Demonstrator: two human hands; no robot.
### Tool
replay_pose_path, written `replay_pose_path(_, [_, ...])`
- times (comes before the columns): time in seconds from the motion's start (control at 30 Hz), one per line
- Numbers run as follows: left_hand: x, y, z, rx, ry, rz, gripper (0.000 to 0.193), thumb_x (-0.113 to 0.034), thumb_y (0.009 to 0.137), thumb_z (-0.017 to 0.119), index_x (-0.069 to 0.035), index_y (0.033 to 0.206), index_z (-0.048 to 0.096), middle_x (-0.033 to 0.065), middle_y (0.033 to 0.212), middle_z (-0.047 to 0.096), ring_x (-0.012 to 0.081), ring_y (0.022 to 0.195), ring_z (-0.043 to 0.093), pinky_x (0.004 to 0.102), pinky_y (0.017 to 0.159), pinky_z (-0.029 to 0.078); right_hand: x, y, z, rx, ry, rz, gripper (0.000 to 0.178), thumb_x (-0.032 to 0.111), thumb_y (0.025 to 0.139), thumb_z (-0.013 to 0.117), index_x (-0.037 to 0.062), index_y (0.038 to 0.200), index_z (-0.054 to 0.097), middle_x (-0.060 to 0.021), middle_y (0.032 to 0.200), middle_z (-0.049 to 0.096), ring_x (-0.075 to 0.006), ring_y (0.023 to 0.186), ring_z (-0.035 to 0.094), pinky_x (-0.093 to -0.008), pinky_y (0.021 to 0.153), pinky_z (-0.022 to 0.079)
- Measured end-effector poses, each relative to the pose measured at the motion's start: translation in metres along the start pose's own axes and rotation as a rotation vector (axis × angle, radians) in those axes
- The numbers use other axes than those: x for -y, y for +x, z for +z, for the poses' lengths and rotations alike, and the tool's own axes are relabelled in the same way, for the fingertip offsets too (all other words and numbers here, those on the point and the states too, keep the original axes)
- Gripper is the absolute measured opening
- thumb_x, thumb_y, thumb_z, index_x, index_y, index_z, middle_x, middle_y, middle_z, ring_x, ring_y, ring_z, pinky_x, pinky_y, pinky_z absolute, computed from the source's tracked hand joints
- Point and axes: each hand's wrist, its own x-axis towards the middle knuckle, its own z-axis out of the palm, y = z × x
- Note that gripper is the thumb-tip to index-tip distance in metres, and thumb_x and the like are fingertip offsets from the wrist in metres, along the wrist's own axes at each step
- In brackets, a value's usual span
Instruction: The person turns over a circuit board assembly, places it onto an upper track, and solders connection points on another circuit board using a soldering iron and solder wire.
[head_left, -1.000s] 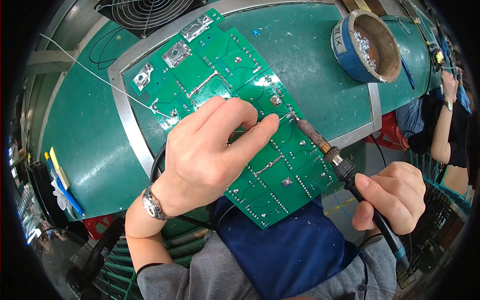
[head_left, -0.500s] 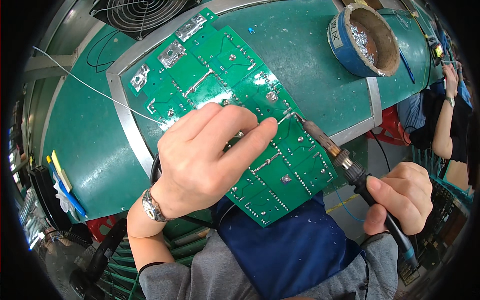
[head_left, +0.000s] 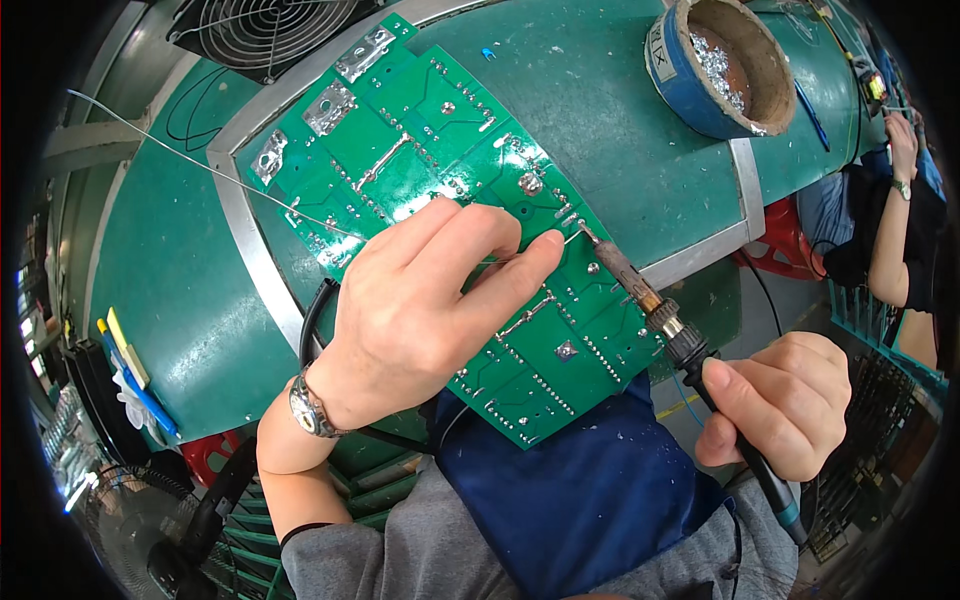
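Observation:
A large green circuit board lies tilted across the table's near edge, dotted with solder joints. Above it my left hand is closed, thumb and forefinger pinching a thin solder wire. The wire's short end reaches the board's right side, while its long tail runs off to the upper left. My right hand wraps round the black handle of a soldering iron. The iron's tip touches or nearly touches the board beside the wire's end. Part of the board is hidden beneath my left hand.
A blue round tub with metal bits stands far right on the green table. At the back left is a black fan. Pens lie at the left edge. Another person's arm shows at far right.
The board has shifted slightly left in view. My right hand and the iron have moved left too, with the tip still near the same spot. My left hand keeps its pinch on the wire.

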Motion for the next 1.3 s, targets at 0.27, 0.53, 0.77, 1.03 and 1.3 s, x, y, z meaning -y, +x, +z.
replay_pose_path(0.27, [0.003, -0.002, 0.001, -0.102, 0.029, 0.02, 0.036, 0.003, 0.062, 0.074, -0.009, 0.097, 0.075, 0.0031, 0.08, 0.057, 0.0152, 0.065, 0.054, 0.0257, 0.052, 0.041, -0.002, -0.001, 0.002, -0.01, -0.001, -0.039, 0.02, 0.017, 0.082, 0.07, -0.0033, 0.085, 0.071, -0.0026, 0.059, 0.055, -0.0104, 0.045, 0.05, -0.021, 0.036, 0.035])
replay_pose_path(0.53, [-0.049, -0.03, 0.007, 0.197, -0.488, -0.073, 0.026, -0.006, 0.068, 0.079, -0.011, 0.093, 0.075, 0.0008, 0.075, 0.054, 0.013, 0.055, 0.053, 0.0267, 0.046, 0.042, -0.002, -0.015, -0.015, -0.05, 0.109, 0.051, 0.02, 0.012, 0.081, 0.069, -0.0054, 0.09, 0.069, -0.0032, 0.062, 0.057, -0.0123, 0.045, 0.052, -0.0223, 0.038, 0.038])
replay_pose_path(0.77, [-0.056, -0.017, 0.007, -0.17, -0.163, -0.258, 0.028, 0.003, 0.068, 0.077, -0.006, 0.094, 0.073, 0.0037, 0.073, 0.054, 0.0158, 0.061, 0.056, 0.028, 0.051, 0.044, -0.002, -0.03, -0.017, -0.052, 0.126, 0.082, 0.019, 0.012, 0.081, 0.069, -0.0045, 0.091, 0.069, -0.0036, 0.061, 0.057, -0.0129, 0.045, 0.052, -0.023, 0.039, 0.039])
replay_pose_path(1.03, [-0.048, -0.012, 0.018, -0.166, -0.066, -0.266, 0.027, 0.005, 0.072, 0.076, -0.006, 0.096, 0.073, 0.004, 0.079, 0.055, 0.0131, 0.064, 0.056, 0.0255, 0.053, 0.044, -0.001, -0.028, -0.006, -0.07, 0.094, 0.088, 0.021, 0.019, 0.086, 0.063, -0.0024, 0.086, 0.067, -0.0033, 0.056, 0.056, -0.0145, 0.042, 0.05, -0.0257, 0.04, 0.037])
replay_pose_path(1.3, [-0.047, -0.012, 0.027, -0.221, -0.077, -0.259, 0.028, 0.003, 0.067, 0.076, -0.007, 0.093, 0.072, 0.0025, 0.077, 0.053, 0.0128, 0.058, 0.052, 0.0269, 0.047, 0.041, 0.003, -0.02, -0.007, -0.041, 0.063, -0.002, 0.017, 0.01, 0.076, 0.071, -0.005, 0.085, 0.071, -0.0032, 0.059, 0.056, -0.0115, 0.043, 0.05, -0.0217, 0.036, 0.037])
